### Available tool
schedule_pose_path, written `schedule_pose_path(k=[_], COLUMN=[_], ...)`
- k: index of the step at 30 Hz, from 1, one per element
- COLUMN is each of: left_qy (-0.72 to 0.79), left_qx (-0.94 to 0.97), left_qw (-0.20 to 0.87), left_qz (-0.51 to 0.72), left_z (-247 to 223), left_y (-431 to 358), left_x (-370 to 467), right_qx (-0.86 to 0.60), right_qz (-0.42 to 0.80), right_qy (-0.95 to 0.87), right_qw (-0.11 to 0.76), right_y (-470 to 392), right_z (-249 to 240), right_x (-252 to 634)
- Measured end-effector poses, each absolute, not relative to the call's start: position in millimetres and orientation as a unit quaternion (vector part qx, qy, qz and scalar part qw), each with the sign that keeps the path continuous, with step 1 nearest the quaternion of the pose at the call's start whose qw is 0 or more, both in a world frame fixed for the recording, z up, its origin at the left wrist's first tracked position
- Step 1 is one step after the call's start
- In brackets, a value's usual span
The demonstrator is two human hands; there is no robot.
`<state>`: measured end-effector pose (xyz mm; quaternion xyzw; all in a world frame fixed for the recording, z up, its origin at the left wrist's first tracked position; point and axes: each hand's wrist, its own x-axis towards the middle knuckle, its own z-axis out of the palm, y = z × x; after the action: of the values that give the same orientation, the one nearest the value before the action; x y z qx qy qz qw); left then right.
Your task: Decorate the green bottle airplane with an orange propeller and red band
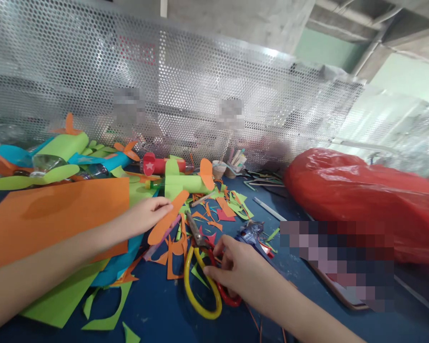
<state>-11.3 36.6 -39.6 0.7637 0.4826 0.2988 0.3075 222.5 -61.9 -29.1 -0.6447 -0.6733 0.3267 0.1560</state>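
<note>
An orange foam propeller strip (168, 218) is pinched between the fingers and thumb of my left hand (152, 213), just left of the table's middle. My right hand (232, 267) is at the scissors (202, 267), its curled fingers on the red handle. The scissors' yellow loop lies toward me, and the blades point away. Behind the orange strip rests a light green model plane (186, 183) with an orange tail piece. Orange and green paper scraps (178, 247) lie around the blades.
Orange sheet (75, 214) and green sheet (67, 295) cover the left side. More bottle planes (117, 162) stand behind. A glue gun (252, 233) lies right of the scissors, then a phone (338, 286) and a red plastic bag (364, 200). A perforated metal screen (200, 81) rises behind.
</note>
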Motion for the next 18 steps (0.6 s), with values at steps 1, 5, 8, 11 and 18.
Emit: schedule_pose_path(k=[1, 5, 8, 11, 18], left_qy=[0.479, 0.457, 0.396, 0.354, 0.360], left_qx=[0.757, 0.743, 0.756, 0.773, 0.775], left_qw=[0.316, 0.387, 0.462, 0.482, 0.487], left_qz=[0.313, 0.299, 0.242, 0.210, 0.182], left_z=[-39, -35, -32, -30, -23], left_y=[35, 21, 5, -9, -14], left_x=[-10, -2, 6, 13, 16], right_qx=[-0.640, -0.599, -0.530, -0.490, -0.470], right_qz=[0.329, 0.298, 0.355, 0.417, 0.440], right_qy=[-0.679, -0.709, -0.695, -0.664, -0.640], right_qw=[0.148, 0.221, 0.332, 0.380, 0.419], right_y=[-63, -64, -63, -63, -59], right_z=[-27, -22, -26, -33, -39], right_x=[222, 220, 217, 214, 212])
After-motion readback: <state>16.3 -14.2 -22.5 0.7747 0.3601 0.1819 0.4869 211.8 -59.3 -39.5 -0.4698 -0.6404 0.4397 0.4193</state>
